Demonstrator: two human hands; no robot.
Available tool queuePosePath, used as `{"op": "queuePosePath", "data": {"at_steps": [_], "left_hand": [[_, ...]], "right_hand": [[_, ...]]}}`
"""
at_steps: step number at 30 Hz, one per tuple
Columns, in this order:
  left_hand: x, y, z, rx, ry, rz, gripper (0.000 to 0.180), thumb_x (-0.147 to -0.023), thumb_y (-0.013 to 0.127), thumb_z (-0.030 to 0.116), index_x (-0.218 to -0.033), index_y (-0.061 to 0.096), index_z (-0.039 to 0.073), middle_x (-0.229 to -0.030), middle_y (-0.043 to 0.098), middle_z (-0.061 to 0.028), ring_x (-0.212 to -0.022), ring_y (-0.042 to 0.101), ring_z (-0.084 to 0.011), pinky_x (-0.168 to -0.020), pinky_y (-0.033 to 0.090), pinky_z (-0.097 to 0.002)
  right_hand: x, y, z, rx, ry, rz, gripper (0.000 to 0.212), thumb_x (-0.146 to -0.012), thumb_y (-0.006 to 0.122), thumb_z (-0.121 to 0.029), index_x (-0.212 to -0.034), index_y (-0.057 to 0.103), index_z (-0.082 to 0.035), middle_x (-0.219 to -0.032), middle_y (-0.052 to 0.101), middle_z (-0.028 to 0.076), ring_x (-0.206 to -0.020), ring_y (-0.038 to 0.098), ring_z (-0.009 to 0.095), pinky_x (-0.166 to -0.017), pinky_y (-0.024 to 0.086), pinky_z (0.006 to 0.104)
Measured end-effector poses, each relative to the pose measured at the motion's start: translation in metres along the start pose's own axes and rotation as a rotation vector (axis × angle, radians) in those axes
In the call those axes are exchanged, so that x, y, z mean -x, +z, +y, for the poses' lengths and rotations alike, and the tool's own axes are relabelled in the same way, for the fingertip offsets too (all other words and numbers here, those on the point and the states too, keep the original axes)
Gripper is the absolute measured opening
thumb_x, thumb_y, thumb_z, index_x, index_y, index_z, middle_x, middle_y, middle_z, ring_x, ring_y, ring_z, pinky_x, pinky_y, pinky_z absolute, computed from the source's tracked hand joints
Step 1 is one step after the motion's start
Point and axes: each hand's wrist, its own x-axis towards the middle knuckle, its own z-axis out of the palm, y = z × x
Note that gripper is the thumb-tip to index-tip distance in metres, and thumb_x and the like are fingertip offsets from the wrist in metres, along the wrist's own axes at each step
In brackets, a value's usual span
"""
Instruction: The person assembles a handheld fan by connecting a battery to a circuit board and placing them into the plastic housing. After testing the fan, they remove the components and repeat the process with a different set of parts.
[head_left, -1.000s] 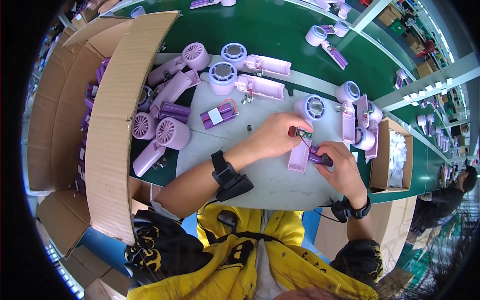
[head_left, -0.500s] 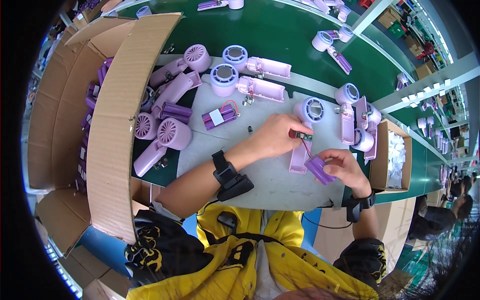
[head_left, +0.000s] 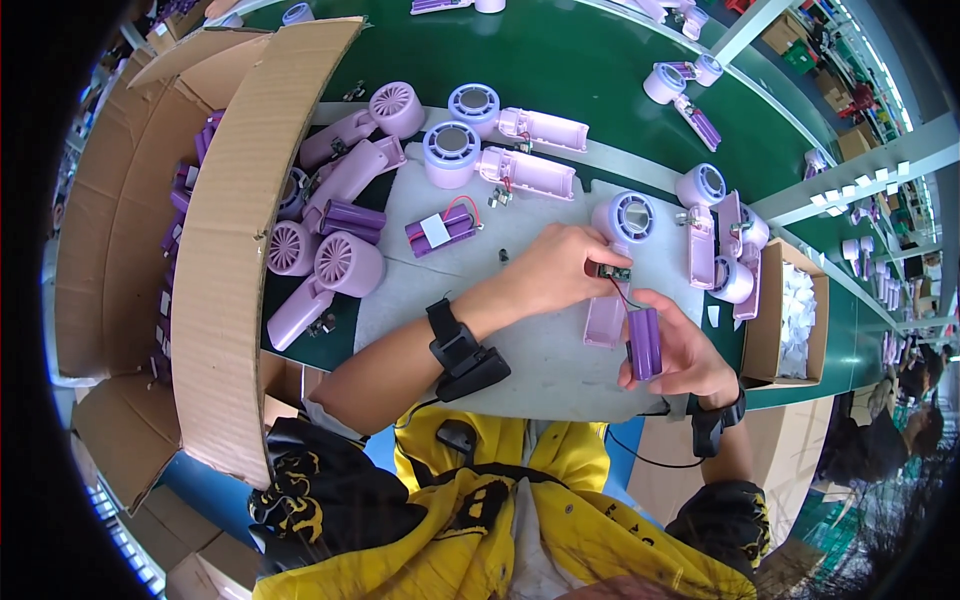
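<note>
The small circuit board (head_left: 614,272) is pinched in the fingers of the left hand (head_left: 568,264), over the open handle (head_left: 606,322) of the fan (head_left: 630,217) on the grey mat (head_left: 500,360). The purple battery (head_left: 645,345) is gripped by the right hand (head_left: 692,352) beside this handle, probably held near so that the thin wires (head_left: 622,293) are not strained.

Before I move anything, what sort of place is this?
Probably a factory assembly line for small appliances: opened lilac fan bodies lie on the green worktop, the right hand holds a purple battery pack wired to a circuit board, and a cardboard box holds similar purple packs.
</note>
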Motion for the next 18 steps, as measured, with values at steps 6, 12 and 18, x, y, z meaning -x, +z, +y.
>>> {"op": "queuePosePath", "data": {"at_steps": [6, 12, 18], "left_hand": [[0.000, 0.001, 0.003, -0.011, -0.009, -0.004, 0.033, -0.072, 0.075, 0.011, -0.105, 0.074, 0.008, -0.092, 0.068, -0.0126, -0.077, 0.067, -0.0245, -0.073, 0.054, -0.0333], [-0.001, 0.005, 0.001, -0.046, 0.032, 0.022, 0.033, -0.073, 0.073, 0.010, -0.105, 0.073, 0.007, -0.091, 0.068, -0.0136, -0.076, 0.067, -0.0267, -0.072, 0.054, -0.0345], [-0.001, 0.003, 0.001, -0.021, 0.042, 0.023, 0.031, -0.075, 0.071, 0.007, -0.106, 0.073, 0.006, -0.095, 0.069, -0.0160, -0.081, 0.067, -0.0316, -0.075, 0.054, -0.0364]], "right_hand": [[0.005, 0.000, -0.007, 0.142, 0.030, 0.069, 0.087, -0.067, 0.073, 0.009, -0.143, 0.036, -0.009, -0.120, 0.049, 0.011, -0.100, 0.065, 0.030, -0.089, 0.054, 0.0418], [0.000, -0.002, -0.009, 0.667, -0.238, 0.164, 0.080, -0.058, 0.083, -0.004, -0.131, 0.051, -0.006, -0.117, 0.053, 0.008, -0.107, 0.058, 0.025, -0.094, 0.048, 0.0397], [-0.006, 0.013, -0.017, 1.107, -0.220, 0.197, 0.082, -0.053, 0.085, -0.009, -0.128, 0.054, -0.003, -0.114, 0.058, 0.010, -0.104, 0.057, 0.026, -0.095, 0.045, 0.0355]]}}
